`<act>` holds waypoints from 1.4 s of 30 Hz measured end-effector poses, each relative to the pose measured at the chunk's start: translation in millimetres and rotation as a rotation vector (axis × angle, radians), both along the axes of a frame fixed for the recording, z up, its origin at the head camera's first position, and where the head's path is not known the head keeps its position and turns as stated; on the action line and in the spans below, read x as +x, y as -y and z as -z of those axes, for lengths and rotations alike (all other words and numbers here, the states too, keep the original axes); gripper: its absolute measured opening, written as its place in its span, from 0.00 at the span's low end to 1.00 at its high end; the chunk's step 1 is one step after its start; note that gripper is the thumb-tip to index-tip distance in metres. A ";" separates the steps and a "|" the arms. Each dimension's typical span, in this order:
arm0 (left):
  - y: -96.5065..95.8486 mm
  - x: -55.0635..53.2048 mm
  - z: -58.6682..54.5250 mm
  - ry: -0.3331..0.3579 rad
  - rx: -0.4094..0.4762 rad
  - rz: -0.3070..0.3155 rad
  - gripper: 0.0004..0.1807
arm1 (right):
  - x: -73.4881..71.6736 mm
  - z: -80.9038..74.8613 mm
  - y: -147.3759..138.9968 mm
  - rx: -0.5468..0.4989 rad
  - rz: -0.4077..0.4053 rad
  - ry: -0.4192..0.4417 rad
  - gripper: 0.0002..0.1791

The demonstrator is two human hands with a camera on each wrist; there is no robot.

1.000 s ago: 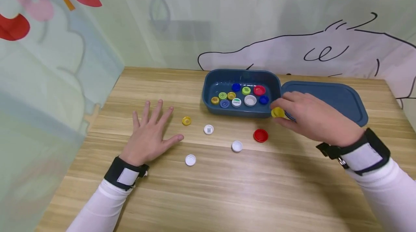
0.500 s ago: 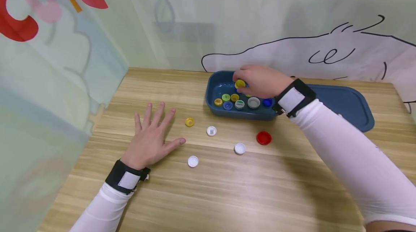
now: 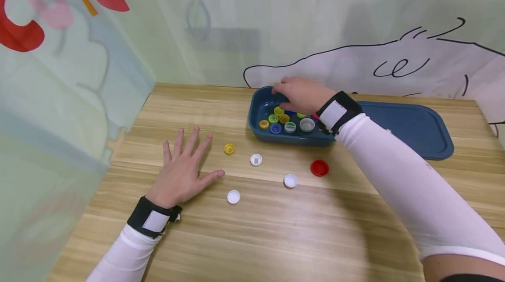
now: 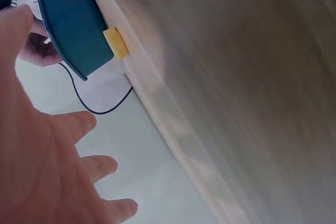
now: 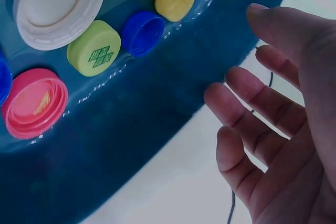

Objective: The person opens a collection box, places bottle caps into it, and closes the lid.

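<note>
My right hand [image 3: 305, 94] is over the back of a blue plastic box [image 3: 293, 140], its fingers loosely bent and holding nothing in the right wrist view. Inside the box lie several bottle caps, among them a yellow cap [image 3: 279, 111], a light green cap [image 5: 94, 49], a pink-red cap [image 5: 35, 103] and a large white cap [image 5: 59, 8]. My left hand [image 3: 179, 172] rests on the table with its fingers spread. Near it are a small yellow cap [image 3: 229, 149] and a white cap [image 3: 233, 197].
A blue lid [image 3: 410, 126] lies right of the box, partly behind my right arm. On the wooden table [image 3: 252, 238] sit a white cap with a printed square [image 3: 256, 160], another white cap [image 3: 290, 181] and a red cap [image 3: 319, 168]. A printed curtain [image 3: 300, 23] hangs behind.
My right hand carried the yellow cap from the box's right side to over the box and let it go; it now lies among the other caps. My left hand stayed put.
</note>
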State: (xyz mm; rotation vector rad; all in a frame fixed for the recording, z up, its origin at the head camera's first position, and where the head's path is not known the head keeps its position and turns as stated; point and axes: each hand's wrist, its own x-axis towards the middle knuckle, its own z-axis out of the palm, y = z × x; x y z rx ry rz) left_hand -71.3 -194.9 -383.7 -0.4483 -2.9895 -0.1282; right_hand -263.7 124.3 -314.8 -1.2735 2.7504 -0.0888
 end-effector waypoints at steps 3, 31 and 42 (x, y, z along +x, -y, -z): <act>-0.6 -0.3 0.1 0.000 -0.001 0.003 0.49 | 7.1 -4.2 -6.7 -0.011 -0.003 -0.006 0.25; -4.7 -3.7 1.0 0.000 0.010 0.016 0.49 | 145.4 -10.1 -92.1 -0.126 -0.072 -0.138 0.27; -4.6 -3.5 2.5 0.009 0.017 0.017 0.49 | 153.7 35.7 -95.5 -0.117 -0.077 -0.060 0.28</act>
